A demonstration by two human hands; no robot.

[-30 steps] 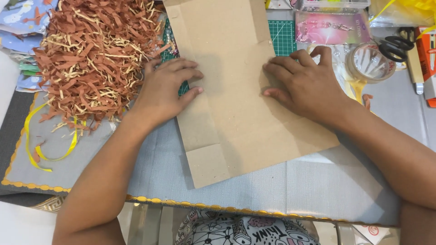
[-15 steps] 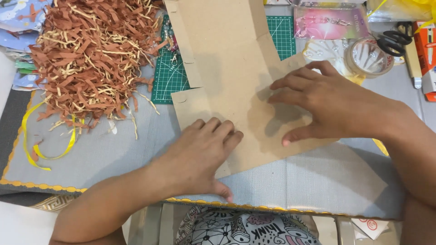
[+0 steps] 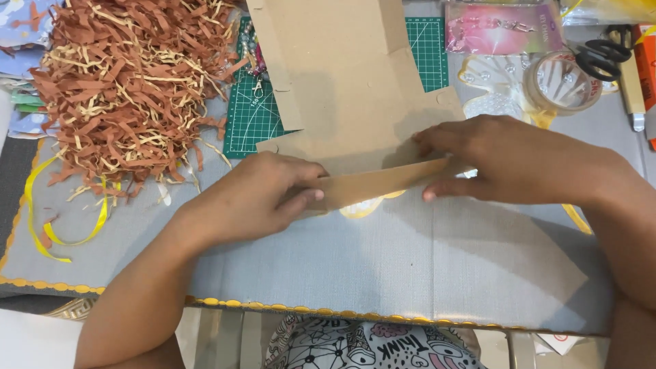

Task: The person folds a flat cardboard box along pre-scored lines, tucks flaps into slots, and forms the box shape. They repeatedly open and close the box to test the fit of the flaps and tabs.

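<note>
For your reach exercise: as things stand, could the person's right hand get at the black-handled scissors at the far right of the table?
Probably yes. The right hand is pressing the folded flap of the brown cardboard sheet, but only a clear tape roll lies between it and the black-handled scissors, and nothing covers them.

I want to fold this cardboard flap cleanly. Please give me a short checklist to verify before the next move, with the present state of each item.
1. Left hand grips one end of the raised flap: ok.
2. Right hand holds the other end: ok.
3. Cardboard sheet lies flat on the green cutting mat: ok.
4. Shredded paper pile is apart from the fold: ok.
5. Fold line straight along its length: cannot tell, the hands cover the ends.
6. Scissors and tape roll are away from the hands: ok.
</note>
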